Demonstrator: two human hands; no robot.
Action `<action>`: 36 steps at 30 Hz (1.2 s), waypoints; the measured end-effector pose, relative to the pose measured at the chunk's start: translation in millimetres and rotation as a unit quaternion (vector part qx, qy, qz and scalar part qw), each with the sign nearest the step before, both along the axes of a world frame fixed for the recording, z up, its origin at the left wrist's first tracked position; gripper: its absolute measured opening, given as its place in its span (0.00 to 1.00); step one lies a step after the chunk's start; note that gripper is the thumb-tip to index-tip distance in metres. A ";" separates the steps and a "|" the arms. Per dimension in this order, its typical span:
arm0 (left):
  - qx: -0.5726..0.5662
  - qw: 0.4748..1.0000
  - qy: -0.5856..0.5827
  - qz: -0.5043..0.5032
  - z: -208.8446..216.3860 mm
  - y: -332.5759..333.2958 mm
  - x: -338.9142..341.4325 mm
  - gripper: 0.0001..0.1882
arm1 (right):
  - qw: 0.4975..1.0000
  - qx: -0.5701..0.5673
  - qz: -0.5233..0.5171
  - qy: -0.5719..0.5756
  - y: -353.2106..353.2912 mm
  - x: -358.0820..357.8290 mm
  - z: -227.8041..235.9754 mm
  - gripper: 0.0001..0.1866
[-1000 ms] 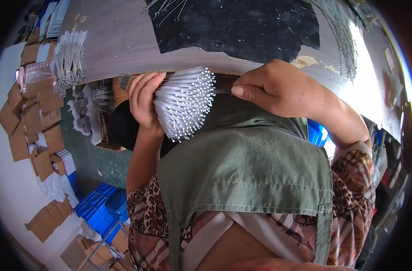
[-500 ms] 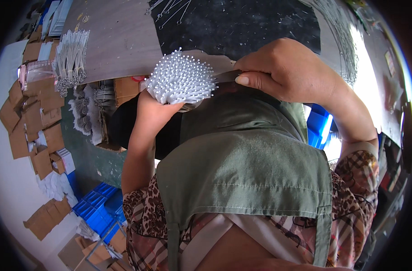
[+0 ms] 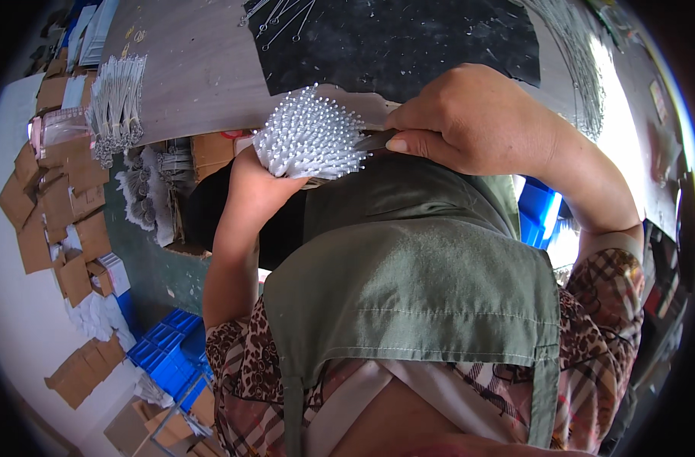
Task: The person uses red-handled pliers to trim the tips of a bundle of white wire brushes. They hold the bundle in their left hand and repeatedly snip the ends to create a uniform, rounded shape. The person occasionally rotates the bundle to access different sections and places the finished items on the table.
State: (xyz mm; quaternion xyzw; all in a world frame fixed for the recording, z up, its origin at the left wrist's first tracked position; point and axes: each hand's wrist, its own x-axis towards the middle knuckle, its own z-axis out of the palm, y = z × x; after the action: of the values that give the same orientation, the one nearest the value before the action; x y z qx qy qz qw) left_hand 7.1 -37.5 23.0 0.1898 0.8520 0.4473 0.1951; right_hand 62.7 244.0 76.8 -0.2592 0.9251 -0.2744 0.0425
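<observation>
Near the middle of the frame, a bundle of white bristly rods (image 3: pixel 309 141) is pointing its tips toward the camera, with the left hand (image 3: pixel 257 177) holding it from the lower left. At its right, the right hand's (image 3: pixel 469 126) grip is pinching a dark flat blade (image 3: pixel 375 142), its long axis running leftward to the bundle, contact being unclear. The table (image 3: pixel 191 76) edge is passing behind, the green apron (image 3: pixel 416 282) lying below
</observation>
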 end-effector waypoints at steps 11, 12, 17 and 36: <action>-0.082 0.996 0.017 0.003 4.4 0.4 0.6 0.21 | 0.996 0.084 -0.009 -0.006 -4.6 3.2 6.3 0.13; -0.078 0.997 0.018 0.011 4.3 1.1 1.4 0.21 | 0.996 0.091 -0.001 0.005 -4.8 3.5 6.2 0.12; -0.095 0.994 0.046 0.029 5.0 4.1 3.4 0.21 | 0.994 0.101 0.013 0.026 -5.8 4.7 6.2 0.11; -0.091 0.981 0.167 0.025 12.3 6.2 8.4 0.15 | 0.995 0.101 0.009 0.025 -4.5 7.8 4.6 0.11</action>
State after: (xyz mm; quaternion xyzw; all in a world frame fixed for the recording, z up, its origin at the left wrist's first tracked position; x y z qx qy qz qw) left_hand 15.5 -31.3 35.3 0.2216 0.9142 0.3348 0.0554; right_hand 70.4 239.5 81.4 -0.2686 0.9464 -0.1731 0.0478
